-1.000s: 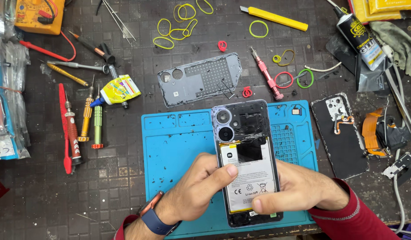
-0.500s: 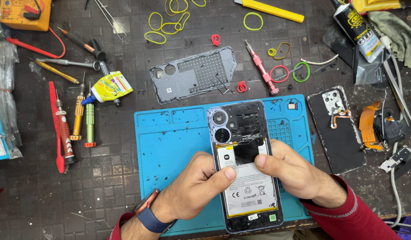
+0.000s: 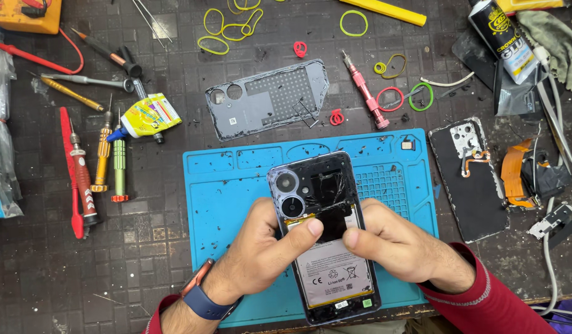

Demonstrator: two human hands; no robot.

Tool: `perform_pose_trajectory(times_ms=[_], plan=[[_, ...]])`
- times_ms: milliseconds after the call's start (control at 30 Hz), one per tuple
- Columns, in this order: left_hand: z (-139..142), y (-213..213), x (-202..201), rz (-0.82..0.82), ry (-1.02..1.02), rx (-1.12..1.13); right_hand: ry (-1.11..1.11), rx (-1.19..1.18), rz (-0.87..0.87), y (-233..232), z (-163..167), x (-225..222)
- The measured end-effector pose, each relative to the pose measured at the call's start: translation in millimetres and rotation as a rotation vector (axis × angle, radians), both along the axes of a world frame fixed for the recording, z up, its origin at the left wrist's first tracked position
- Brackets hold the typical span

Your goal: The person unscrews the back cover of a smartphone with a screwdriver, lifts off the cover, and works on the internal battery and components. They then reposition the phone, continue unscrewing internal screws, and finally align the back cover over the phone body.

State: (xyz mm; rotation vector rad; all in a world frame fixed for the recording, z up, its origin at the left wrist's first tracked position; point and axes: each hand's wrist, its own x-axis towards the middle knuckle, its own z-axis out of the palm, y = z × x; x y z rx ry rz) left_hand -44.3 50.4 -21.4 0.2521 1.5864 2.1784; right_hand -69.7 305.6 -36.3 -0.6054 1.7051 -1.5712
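Observation:
An opened phone (image 3: 323, 204) lies back-up on a blue work mat (image 3: 230, 185), its two camera rings at the top left and its white battery (image 3: 332, 272) exposed. My left hand (image 3: 261, 253) grips the phone's left side, thumb pressed on the dark plate over the battery's top. My right hand (image 3: 397, 244) holds the right side, its thumb tip touching the same plate beside the left thumb. A blue watch band sits on my left wrist.
A grey phone back cover (image 3: 267, 99) lies behind the mat. A black display panel (image 3: 472, 179) with orange flex cable lies right. Screwdrivers (image 3: 103, 161) and a glue tube (image 3: 143, 117) lie left. Rubber bands, a pink screwdriver (image 3: 363, 89) and a black glue bottle (image 3: 506, 37) are at the back.
Both thumbs have moved up the phone from the battery's middle to the dark plate at its top and now meet there. The view has shifted slightly.

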Motion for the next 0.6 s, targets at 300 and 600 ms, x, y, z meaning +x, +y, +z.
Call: perform_pose_trajectory(times_ms=[300, 600], plan=[[-4, 1, 2, -0.016, -0.111, 0.087, 0.060, 0.020, -0.075, 15, -11, 9], [-6, -2, 3, -0.024, -0.098, 0.077, -0.031, -0.013, -0.026, 12, -8, 5]])
